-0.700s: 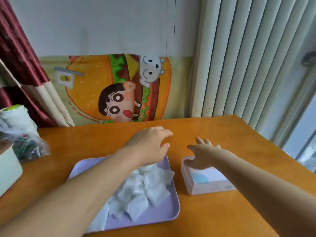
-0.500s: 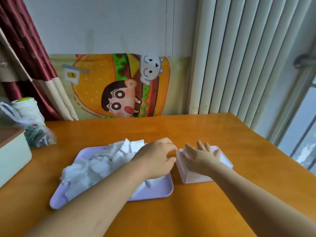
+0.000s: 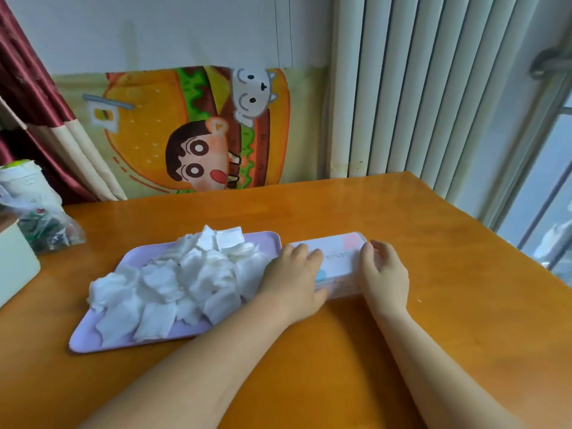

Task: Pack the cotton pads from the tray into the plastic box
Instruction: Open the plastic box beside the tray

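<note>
Orange worktop (image 3: 402,218): left hand (image 3: 291,274) and right hand (image 3: 383,270) clasp the closed plastic box (image 3: 339,258); cotton pads (image 3: 185,280) wait on the tray (image 3: 93,342). Next, I'd judge, the lid comes off.

The cotton pads (image 3: 173,283) lie on the tray (image 3: 93,340); the plastic box (image 3: 337,261) stands just right of it, on the table (image 3: 340,351).

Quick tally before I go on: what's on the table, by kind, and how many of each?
Tray: 1
Plastic box: 1
Heap of cotton pads: 1 (the pads overlap too much to count singly)
Plastic bag: 1
Cream container: 1
Total: 5
</note>
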Tool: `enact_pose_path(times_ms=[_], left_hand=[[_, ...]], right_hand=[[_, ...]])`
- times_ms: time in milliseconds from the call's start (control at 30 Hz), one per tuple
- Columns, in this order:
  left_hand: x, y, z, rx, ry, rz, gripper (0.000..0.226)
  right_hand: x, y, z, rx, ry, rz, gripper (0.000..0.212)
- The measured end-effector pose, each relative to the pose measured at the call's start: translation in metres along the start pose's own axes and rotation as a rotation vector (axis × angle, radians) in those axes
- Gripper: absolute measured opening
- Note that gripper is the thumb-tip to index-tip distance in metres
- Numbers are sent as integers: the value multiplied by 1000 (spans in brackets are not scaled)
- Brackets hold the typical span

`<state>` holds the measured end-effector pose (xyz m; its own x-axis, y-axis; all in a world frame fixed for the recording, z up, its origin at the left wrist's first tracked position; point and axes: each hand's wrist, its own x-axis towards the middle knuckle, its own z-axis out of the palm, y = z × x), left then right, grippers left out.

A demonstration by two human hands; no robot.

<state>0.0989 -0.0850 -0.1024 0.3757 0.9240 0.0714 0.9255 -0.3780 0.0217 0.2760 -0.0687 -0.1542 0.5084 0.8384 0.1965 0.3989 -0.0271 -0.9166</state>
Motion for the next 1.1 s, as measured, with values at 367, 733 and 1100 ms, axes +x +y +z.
enact_pose_path(times_ms=[367,733,1100], left_hand=[[23,9,-4,95,107,-32,64],[73,-66,-37,-629,225,-306,55],[-2,-115,-19,-600,253,-270,27]], right_hand=[[-3,6,-4,109,4,5,66],[-44,-13,23,-227,-189,-797,26],[-20,2,43,-359,-120,-824,28]])
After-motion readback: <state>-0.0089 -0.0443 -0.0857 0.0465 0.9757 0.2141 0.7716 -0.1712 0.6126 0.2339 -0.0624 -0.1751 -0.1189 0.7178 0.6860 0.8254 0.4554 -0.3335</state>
